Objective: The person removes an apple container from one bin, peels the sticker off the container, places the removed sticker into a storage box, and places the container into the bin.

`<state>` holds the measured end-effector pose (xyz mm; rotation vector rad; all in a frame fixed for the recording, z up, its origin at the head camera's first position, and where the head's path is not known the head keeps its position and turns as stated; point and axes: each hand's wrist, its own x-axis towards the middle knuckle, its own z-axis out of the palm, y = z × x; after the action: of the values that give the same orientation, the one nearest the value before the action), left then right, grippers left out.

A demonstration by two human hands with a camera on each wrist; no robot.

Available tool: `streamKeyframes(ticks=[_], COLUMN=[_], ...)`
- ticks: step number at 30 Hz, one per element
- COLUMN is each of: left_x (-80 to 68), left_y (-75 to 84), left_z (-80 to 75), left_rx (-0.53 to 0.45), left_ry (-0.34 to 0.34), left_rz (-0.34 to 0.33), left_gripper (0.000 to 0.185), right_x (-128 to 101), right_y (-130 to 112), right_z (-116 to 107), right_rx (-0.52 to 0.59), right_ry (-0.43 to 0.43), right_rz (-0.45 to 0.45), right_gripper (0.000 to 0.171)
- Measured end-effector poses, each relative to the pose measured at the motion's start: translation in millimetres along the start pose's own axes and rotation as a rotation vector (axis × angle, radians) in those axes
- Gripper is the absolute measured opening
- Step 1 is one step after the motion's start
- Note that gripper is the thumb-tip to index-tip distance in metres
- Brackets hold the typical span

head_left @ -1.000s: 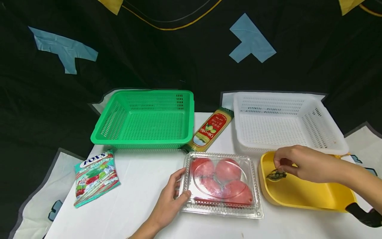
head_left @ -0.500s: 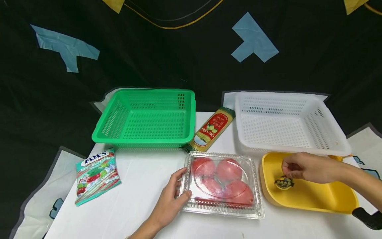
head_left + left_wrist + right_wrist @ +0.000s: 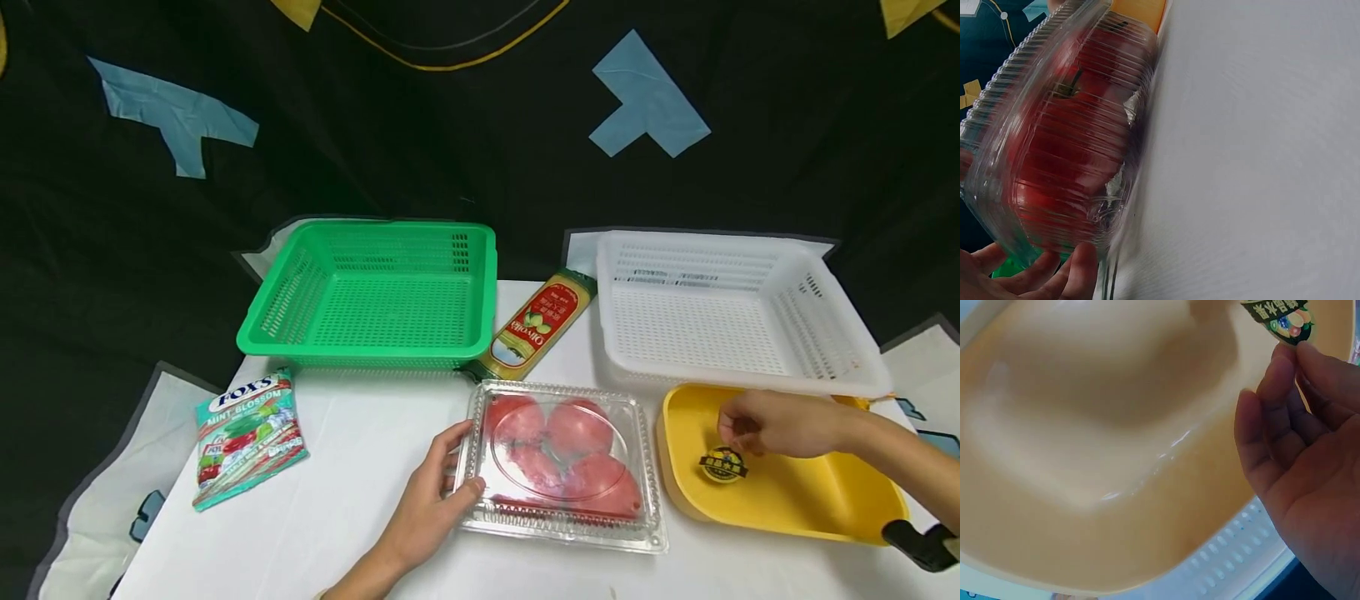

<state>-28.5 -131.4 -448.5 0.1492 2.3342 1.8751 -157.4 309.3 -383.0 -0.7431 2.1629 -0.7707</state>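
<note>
My left hand (image 3: pixel 423 504) grips the left edge of a clear plastic clamshell box (image 3: pixel 558 533), its thumb on top of the rim. Several red tomatoes (image 3: pixel 577 427) show through the lid; in the left wrist view a tomato (image 3: pixel 1066 150) has a green stem, and the fingertips (image 3: pixel 1082 262) rest against the box's end. My right hand (image 3: pixel 787 423) is over the yellow tub (image 3: pixel 825 504), pinching a small round label (image 3: pixel 723 467) between thumb and forefinger. Fruit pictures and Chinese lettering are printed on the label (image 3: pixel 1282 317) in the right wrist view.
Behind stand a green basket (image 3: pixel 390 350) at left and a white basket (image 3: pixel 742 379) at right. A gold Olivoila packet (image 3: pixel 536 325) lies between them. At far left lies a Fox's candy bag (image 3: pixel 251 437). The white table (image 3: pixel 352 433) ends at a black cloth (image 3: pixel 420 158).
My right hand has moved right and slightly nearer over the yellow tub with the label, whose printed face now shows more fully. The left hand keeps its hold on the box.
</note>
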Motion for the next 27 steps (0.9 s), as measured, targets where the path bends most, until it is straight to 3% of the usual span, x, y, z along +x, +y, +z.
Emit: streamKeyframes(ticks=[10, 19, 27], left_x=[0.2, -0.1, 0.0], left_y=[-0.1, -0.4, -0.6], left_z=[1.2, 1.0, 1.1], left_rx=[-0.014, -0.005, 0.001], left_ry=[-0.007, -0.003, -0.005], left_rz=[0.009, 0.006, -0.010], left_gripper=[0.062, 0.063, 0.062], right_x=[5, 11, 13], right_y=[25, 34, 34], right_z=[8, 9, 10], right_rx=[0.057, -0.102, -0.127], right_ry=[-0.012, 0.121, 0.150], right_rz=[-0.014, -0.094, -0.030], right_gripper=[0.006, 0.010, 0.008])
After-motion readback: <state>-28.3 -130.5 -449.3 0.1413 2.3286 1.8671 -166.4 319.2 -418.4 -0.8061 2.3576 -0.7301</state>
